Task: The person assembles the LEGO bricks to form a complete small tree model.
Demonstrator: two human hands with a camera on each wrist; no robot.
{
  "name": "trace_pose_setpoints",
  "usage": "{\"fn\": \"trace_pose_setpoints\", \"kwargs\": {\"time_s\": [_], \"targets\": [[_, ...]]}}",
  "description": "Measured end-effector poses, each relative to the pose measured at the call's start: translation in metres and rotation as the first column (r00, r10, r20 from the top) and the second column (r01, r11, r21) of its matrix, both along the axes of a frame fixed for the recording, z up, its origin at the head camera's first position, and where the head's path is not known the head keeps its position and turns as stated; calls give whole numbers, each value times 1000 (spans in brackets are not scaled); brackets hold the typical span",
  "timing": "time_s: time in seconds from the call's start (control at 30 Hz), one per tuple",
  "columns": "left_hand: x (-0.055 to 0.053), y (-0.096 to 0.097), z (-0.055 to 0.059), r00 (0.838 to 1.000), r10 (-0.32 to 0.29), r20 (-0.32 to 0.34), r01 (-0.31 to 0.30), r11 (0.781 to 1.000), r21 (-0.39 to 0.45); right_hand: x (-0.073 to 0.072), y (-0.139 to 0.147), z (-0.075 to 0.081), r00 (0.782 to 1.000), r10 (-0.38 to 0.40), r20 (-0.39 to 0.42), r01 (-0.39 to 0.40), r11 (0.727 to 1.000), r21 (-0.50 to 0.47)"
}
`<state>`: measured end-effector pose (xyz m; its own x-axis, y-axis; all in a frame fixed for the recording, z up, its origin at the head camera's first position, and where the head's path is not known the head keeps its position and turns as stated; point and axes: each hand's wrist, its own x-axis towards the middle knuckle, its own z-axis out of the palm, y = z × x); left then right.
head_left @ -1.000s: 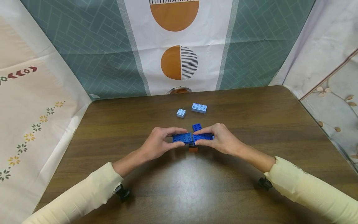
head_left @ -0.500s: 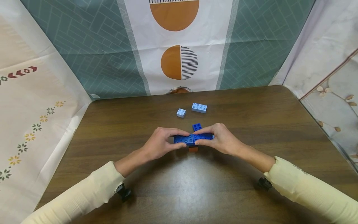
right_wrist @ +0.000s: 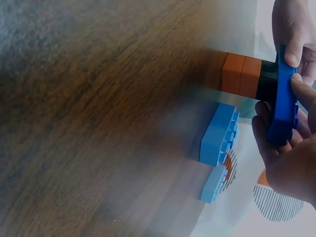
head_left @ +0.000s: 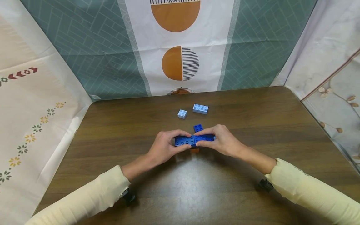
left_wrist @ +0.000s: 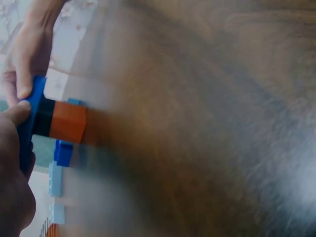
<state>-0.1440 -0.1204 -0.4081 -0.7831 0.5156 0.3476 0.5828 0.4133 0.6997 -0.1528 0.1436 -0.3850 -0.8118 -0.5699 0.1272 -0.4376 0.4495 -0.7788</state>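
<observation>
In the head view my left hand (head_left: 161,148) holds a blue toy building brick (head_left: 184,141) between fingers and thumb. My right hand (head_left: 226,142) grips a second blue brick (head_left: 204,137) the same way. The two bricks lie end to end, studs up, their short ends meeting. Beneath the join stands a small tower, a black brick (right_wrist: 267,81) on top of two orange bricks (right_wrist: 241,74), upright on the table. My thumbs come close together at the join in both wrist views. Fingers hide parts of both blue bricks.
Just behind the tower lies a small dark blue brick (head_left: 198,127). Farther back are a small light blue brick (head_left: 182,113) and a longer light blue one (head_left: 200,108). Another light blue brick (head_left: 214,137) peeks out by my right hand. Patterned cloths hang around the wooden table (head_left: 135,118).
My left hand has moved right with its blue brick, closing the small gap and covering the black brick's top. It then shifted slightly nearer the body. The right hand stays in place.
</observation>
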Motion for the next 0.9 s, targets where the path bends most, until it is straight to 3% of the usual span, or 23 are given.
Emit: {"fn": "trace_pose_setpoints", "kwargs": {"time_s": [0.23,0.67,0.9], "targets": [[7,7,-8,997,69,-41,-69,998,3,2,0,-3,1000,-1,5,1,1000,-7],[10,14,-15,990,98,-103,-100,995,-21,5,-1,-5,999,-42,21,41,999,19],[10,16,-16,989,112,-92,-115,993,-31,5,-1,-5,999,-34,-6,34,999,36]]}}
